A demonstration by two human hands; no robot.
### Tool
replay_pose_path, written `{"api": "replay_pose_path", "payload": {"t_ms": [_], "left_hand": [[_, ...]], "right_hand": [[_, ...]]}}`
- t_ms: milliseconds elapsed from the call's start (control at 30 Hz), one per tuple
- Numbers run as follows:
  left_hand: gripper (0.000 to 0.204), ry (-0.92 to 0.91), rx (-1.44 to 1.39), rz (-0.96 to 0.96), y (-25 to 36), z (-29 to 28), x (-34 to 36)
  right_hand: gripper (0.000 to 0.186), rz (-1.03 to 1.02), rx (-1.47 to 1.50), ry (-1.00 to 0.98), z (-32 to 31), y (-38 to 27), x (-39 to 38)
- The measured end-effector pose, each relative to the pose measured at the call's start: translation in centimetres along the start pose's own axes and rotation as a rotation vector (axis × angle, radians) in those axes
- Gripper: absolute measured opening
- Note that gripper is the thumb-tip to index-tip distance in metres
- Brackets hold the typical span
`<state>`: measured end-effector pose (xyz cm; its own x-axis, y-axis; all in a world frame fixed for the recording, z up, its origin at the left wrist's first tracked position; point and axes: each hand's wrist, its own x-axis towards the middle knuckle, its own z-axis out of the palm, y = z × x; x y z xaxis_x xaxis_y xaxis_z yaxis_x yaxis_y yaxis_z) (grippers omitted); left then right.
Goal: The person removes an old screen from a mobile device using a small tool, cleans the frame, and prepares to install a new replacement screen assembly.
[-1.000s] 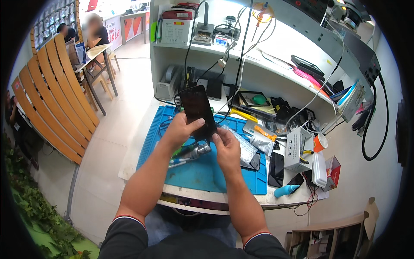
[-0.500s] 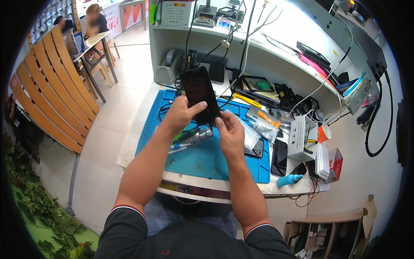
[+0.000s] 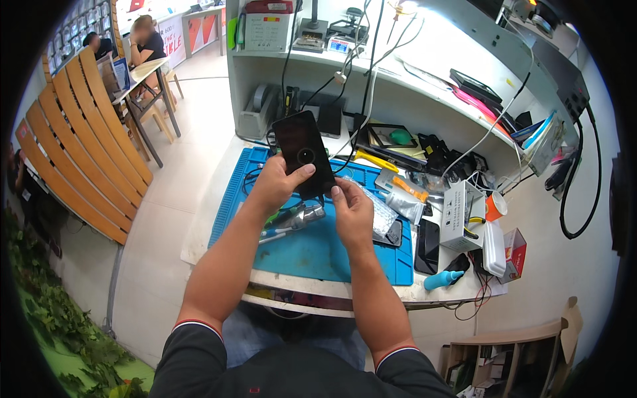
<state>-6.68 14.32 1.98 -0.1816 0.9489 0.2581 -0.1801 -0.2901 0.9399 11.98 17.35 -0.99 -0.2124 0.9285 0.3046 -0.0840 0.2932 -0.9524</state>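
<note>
A black smartphone (image 3: 302, 140) is held up above the workbench, its dark screen showing a small round white mark. My left hand (image 3: 275, 186) grips its left edge, thumb laid across the screen. At the phone's lower right corner, my right hand (image 3: 353, 207) closes with thumb and fingers; a dark cable end seems to hang from the bottom edge beside it. Below lies a blue repair mat (image 3: 298, 255) with a screwdriver-like tool (image 3: 275, 232) and a clear-and-silver item (image 3: 308, 215). Bubble wrap (image 3: 385, 215) rests on another phone right of my right hand.
Right of the mat are a dark phone (image 3: 428, 245), a light blue bottle (image 3: 443, 279), a white box (image 3: 461, 215) and an orange cup (image 3: 495, 205). Cables (image 3: 369, 86) hang from the shelf (image 3: 411, 89) behind. Two people sit at a far-left table beyond a slatted wooden bench (image 3: 86, 146).
A small round mark has appeared on the phone's formerly black screen. Both hands keep their hold, and the phone has shifted slightly left. The view has tilted a little.
</note>
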Motion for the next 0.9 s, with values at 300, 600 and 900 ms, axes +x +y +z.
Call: {"api": "replay_pose_path", "payload": {"t_ms": [300,600,900], "left_hand": [[0.030,-0.034,0.080,0.013,0.1,-0.1,0.0],[0.035,-0.087,0.077,0.018,0.5,-0.1,-0.2],[0.035,-0.073,0.115,0.026,0.7,0.1,-0.3]], "right_hand": [[0.025,-0.045,-0.057,0.008,-0.1,-0.3,0.1],[0.022,-0.033,-0.027,-0.011,-0.1,-0.4,0.0],[0.023,-0.039,-0.018,0.002,-0.3,-0.4,-0.1]]}}
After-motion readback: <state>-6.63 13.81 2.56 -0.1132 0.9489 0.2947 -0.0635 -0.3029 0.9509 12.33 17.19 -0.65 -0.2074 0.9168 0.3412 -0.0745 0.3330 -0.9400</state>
